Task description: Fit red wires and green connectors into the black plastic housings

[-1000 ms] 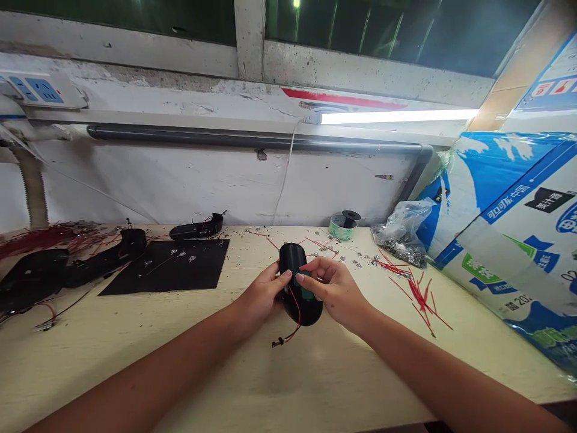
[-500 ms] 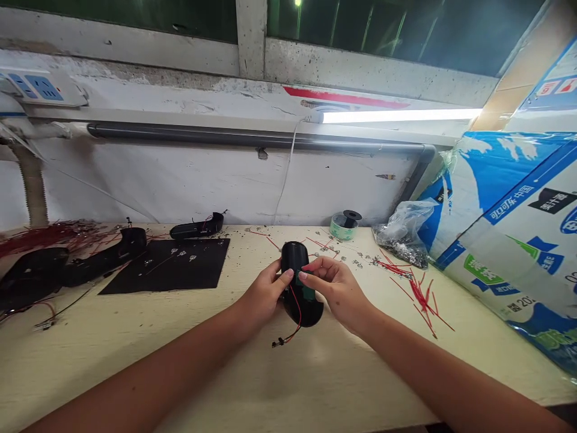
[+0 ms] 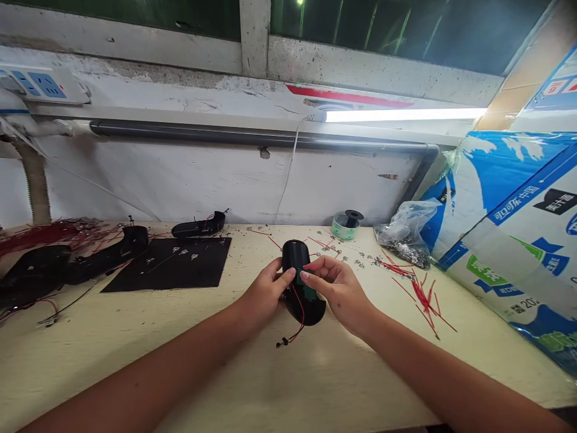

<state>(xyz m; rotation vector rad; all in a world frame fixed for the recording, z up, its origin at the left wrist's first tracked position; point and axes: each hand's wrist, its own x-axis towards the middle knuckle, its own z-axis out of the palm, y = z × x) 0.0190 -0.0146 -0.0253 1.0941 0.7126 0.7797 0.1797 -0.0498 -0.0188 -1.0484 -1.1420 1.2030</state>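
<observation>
The housing (image 3: 292, 258) is smooth black plastic with a soft sheen, the circuit board (image 3: 308, 293) glossy green, and the wire (image 3: 302, 314) thin and red-coated. The bench top (image 3: 135, 373) looks smooth and matt, the mat (image 3: 166, 264) dull black, the bag (image 3: 406, 231) crinkled clear plastic, the carton (image 3: 509, 198) glossy printed cardboard, the window ledge (image 3: 360, 75) rough, pitted concrete

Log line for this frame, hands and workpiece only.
left hand: holds black plastic housing | right hand: touches green part | red wire: hangs from housing
</observation>
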